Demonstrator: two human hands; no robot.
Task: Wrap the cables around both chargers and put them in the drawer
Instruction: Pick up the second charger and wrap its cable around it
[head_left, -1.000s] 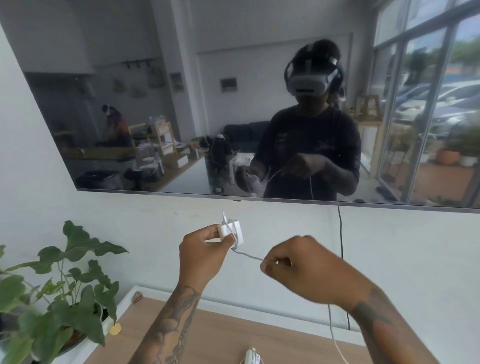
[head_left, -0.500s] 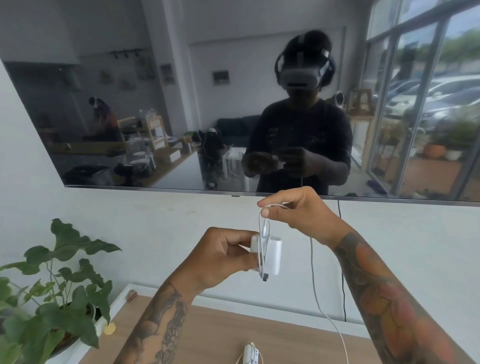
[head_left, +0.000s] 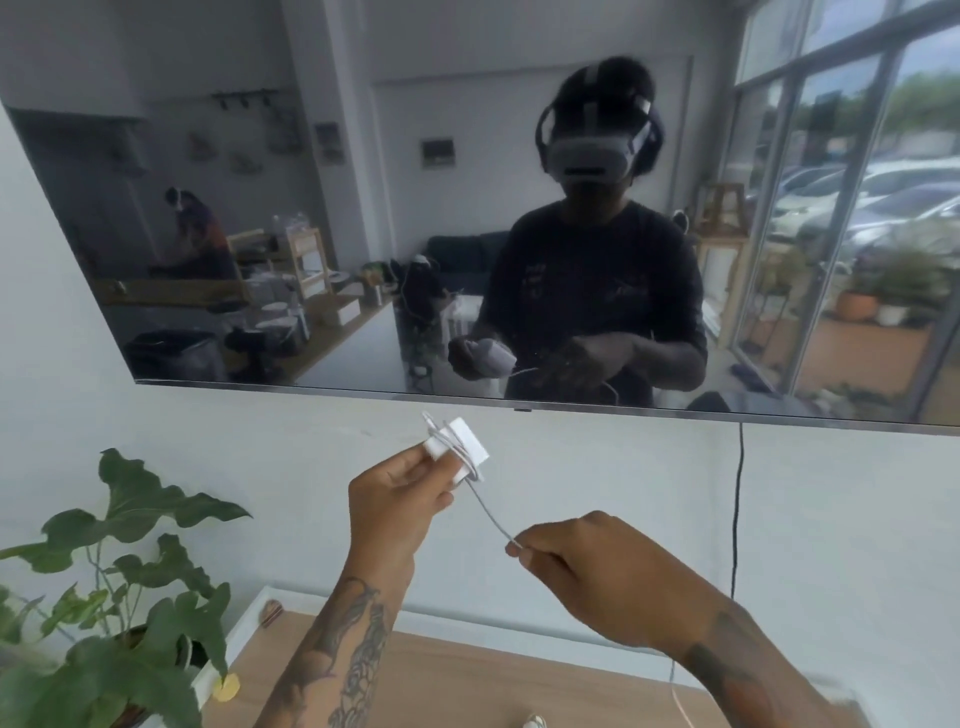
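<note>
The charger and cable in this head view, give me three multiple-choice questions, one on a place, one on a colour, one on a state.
1. Where is the plant?
A. left of the wooden table
B. under the right hand
C. on the screen

2. What colour is the charger?
A. black
B. white
C. red

3. How is the cable now?
A. lying flat on the table
B. fully unwound
C. partly wrapped round the charger

Answers: 1 A, its leaves fill the lower left corner. 2 B, the block in the left hand is white. 3 C, loops cross the charger, and the right hand pinches the loose run.
</note>
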